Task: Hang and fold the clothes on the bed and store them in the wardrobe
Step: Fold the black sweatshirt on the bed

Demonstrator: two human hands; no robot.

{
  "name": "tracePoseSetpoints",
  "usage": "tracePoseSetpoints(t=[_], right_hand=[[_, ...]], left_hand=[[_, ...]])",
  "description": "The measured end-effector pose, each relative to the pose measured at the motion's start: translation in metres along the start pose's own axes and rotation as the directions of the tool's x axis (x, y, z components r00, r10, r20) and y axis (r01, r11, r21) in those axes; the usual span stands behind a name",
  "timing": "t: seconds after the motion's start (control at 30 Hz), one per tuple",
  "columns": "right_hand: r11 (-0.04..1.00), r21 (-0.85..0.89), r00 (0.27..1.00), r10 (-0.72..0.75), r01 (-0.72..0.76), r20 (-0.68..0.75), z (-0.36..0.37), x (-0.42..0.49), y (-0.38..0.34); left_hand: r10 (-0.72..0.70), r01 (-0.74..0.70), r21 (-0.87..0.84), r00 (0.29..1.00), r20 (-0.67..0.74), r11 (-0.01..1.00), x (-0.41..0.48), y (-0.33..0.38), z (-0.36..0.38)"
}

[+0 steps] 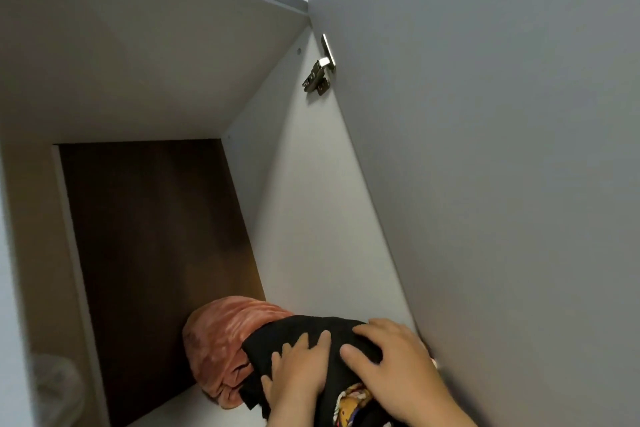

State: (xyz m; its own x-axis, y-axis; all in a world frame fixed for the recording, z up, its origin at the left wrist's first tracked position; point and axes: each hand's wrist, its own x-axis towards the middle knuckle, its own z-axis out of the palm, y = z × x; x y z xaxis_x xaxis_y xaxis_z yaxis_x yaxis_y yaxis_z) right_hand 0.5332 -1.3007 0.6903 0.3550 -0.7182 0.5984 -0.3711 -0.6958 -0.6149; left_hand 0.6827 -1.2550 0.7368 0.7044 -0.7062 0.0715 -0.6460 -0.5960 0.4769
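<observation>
Black folded garment (311, 324) is pressed down in wardrobe compartment (311, 218), beside stored orange garment (225, 340), by left hand (301, 371) & right hand (391, 367), fingers spread flat. Storing judged underway; bed not seen.

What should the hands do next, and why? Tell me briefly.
Probably push the black garment slightly deeper. The left hand and right hand press flat on it, and it lies in front of the orange cloth, partly over it.

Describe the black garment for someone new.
Inside the wardrobe, low by its right wall: the black garment lies under the left hand and right hand. It is plain black, unlike the orange cloth behind and the yellow patterned piece beneath.
</observation>
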Motion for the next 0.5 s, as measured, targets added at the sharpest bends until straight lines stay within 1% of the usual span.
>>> tracePoseSetpoints(t=[0.1, 0.13, 0.23, 0.4, 0.5], right_hand=[[0.999, -0.03, 0.991, 0.021, -0.018, 0.132, 0.004, -0.01, 0.001], [0.999, -0.04, 0.988, 0.023, -0.017, 0.152, 0.006, -0.01, 0.004], [0.999, -0.03, 0.992, 0.017, -0.014, 0.122, 0.012, -0.006, 0.01], [1.0, -0.007, 0.981, 0.017, -0.016, 0.193, 0.028, 0.02, 0.006], [0.999, 0.04, 0.975, 0.017, -0.027, 0.222, 0.03, 0.033, 0.003]], left_hand=[[-0.006, 0.007, -0.02, 1.0, 0.025, 1.0, 0.008, -0.003, 0.003], [-0.017, 0.018, -0.02, 1.0, 0.026, 1.0, 0.011, -0.002, 0.003], [-0.059, 0.06, -0.007, 0.998, 0.022, 0.998, 0.018, 0.0, 0.005], [-0.106, 0.107, -0.038, 0.994, 0.027, 0.994, 0.037, -0.004, 0.001], [-0.108, 0.108, -0.066, 0.994, 0.004, 0.992, 0.043, -0.008, 0.0]])
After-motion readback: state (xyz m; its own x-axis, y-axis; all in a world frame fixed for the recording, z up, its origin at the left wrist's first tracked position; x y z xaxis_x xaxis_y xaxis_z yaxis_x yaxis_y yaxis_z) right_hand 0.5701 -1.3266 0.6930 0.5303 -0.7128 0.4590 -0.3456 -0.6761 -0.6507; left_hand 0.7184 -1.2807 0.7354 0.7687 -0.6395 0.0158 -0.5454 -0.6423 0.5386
